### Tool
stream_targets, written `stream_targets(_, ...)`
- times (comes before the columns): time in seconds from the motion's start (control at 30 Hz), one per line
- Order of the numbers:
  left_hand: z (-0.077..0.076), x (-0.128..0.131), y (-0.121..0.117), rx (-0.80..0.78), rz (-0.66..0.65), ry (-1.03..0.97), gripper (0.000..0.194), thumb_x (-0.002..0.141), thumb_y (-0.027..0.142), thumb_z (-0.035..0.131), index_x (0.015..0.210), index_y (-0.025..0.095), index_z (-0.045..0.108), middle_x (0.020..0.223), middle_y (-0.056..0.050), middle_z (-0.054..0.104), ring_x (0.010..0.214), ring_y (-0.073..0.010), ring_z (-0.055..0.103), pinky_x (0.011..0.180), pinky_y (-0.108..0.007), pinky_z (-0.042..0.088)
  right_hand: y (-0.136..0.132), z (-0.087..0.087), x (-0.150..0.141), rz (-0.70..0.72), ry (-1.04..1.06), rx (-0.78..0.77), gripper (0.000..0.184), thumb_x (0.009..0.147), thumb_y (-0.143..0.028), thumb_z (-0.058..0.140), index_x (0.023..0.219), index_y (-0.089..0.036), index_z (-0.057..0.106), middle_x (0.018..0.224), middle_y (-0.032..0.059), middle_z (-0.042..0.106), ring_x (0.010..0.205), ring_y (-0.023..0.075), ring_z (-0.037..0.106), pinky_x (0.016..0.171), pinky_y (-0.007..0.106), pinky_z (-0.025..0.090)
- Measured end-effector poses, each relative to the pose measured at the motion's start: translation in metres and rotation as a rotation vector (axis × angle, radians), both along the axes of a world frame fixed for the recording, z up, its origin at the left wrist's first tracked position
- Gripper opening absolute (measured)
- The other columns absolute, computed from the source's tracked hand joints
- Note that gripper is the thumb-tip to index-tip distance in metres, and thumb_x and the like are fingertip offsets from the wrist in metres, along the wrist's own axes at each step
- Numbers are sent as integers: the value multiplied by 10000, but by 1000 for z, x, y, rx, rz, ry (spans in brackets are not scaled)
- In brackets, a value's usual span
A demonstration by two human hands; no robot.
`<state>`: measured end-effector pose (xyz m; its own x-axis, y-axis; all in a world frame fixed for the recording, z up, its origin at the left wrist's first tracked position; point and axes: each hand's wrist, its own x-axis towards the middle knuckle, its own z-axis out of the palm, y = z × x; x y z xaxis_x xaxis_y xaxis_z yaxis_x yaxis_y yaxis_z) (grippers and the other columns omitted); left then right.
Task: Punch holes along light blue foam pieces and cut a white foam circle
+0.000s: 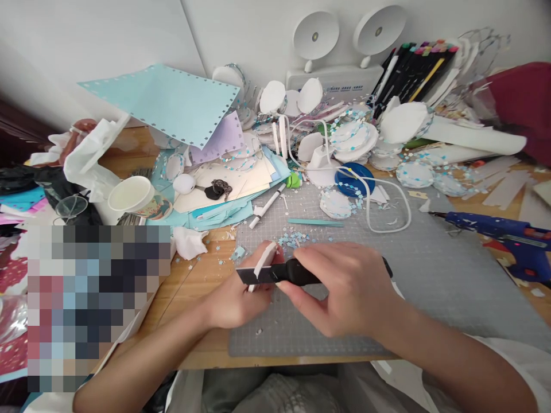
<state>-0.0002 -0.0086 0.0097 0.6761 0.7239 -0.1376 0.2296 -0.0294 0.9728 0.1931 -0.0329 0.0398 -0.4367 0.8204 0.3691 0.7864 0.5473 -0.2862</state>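
Note:
My right hand is closed round a black utility knife, whose blade end points left. My left hand pinches a small white foam strip, held upright against the blade. Both hands hover over the near left part of a grey cutting mat. Small blue and white paper scraps lie on the mat just beyond the hands.
A blue glue gun lies at the mat's right edge. Behind the mat are white foam discs, a white cable, a white pen, stacked coloured paper, a paper cup, keys and marker pens.

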Motion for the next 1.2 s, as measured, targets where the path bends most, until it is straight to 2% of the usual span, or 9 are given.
stream_targets(0.3, -14, -7, -1, -218, 41, -136, 543, 627, 34, 486, 1122, 233, 389, 754, 28, 331, 656, -116, 322, 583, -249, 276, 7, 0, 5, -75, -3, -107, 356, 859, -467, 468, 650, -182, 516, 534, -4, 549, 463, 117, 464, 478, 266, 204)
stream_targets(0.47, -18, -9, -2, -351, 73, -258, 482, 597, 68, 517, 1044, 225, 429, 824, 4, 350, 675, -116, 322, 560, -240, 278, 11, -2, 7, -114, 11, -173, 385, 875, -485, 428, 629, -193, 480, 510, -13, 526, 458, 120, 465, 466, 259, 189)
stream_targets(0.53, -16, -9, -2, -436, 75, -344, 461, 579, 73, 533, 1006, 221, 444, 827, 6, 347, 663, -104, 311, 541, -225, 262, 15, -4, 10, -156, -3, -189, 393, 875, -499, 426, 630, -197, 486, 517, -7, 537, 468, 129, 476, 467, 258, 188)
stream_targets(0.63, -6, -9, 1, -578, 71, -522, 488, 524, 85, 557, 981, 226, 459, 811, 17, 360, 612, -75, 290, 509, -196, 236, 27, -6, 21, -342, 1, -174, 417, 861, -526, 450, 599, -203, 478, 475, -6, 494, 432, 129, 426, 454, 260, 180)
stream_targets(0.7, 3, -7, 3, -643, 58, -595, 501, 503, 116, 563, 988, 212, 481, 810, 6, 416, 580, -65, 296, 482, -183, 235, 33, -5, 28, -411, 122, -190, 441, 869, -531, 444, 571, -206, 436, 449, -19, 436, 423, 122, 391, 444, 259, 208)
stream_targets(0.83, 12, -2, 6, -636, -59, -620, 564, 535, 224, 556, 1091, 131, 526, 910, -109, 579, 613, -136, 463, 492, -255, 401, 34, 2, 26, -214, 523, -436, 418, 912, -499, 392, 615, -209, 442, 501, -37, 411, 461, 112, 401, 451, 250, 301)
stream_targets(0.9, 11, 0, 5, -636, -119, -573, 572, 586, 255, 544, 1138, 108, 534, 938, -126, 607, 631, -172, 534, 562, -317, 459, 30, 4, 19, -111, 644, -589, 347, 883, -472, 469, 663, -205, 490, 542, -38, 451, 496, 112, 436, 466, 243, 338)
stream_targets(1.07, 5, 0, 0, -631, -209, -362, 364, 797, 330, 481, 1021, 83, 626, 774, -79, 617, 658, -184, 621, 710, -313, 459, 24, -2, 7, 51, 739, -891, 161, 801, -362, 621, 821, -207, 581, 604, -38, 553, 560, 121, 534, 537, 237, 417)
stream_targets(1.2, 5, -1, 1, -651, -289, -414, 615, 811, 629, 434, 1142, 122, 550, 927, -133, 655, 600, -178, 608, 536, -280, 477, 27, -4, 11, 66, 778, -962, 162, 755, -330, 680, 771, -193, 595, 687, -16, 586, 627, 126, 551, 592, 244, 439)
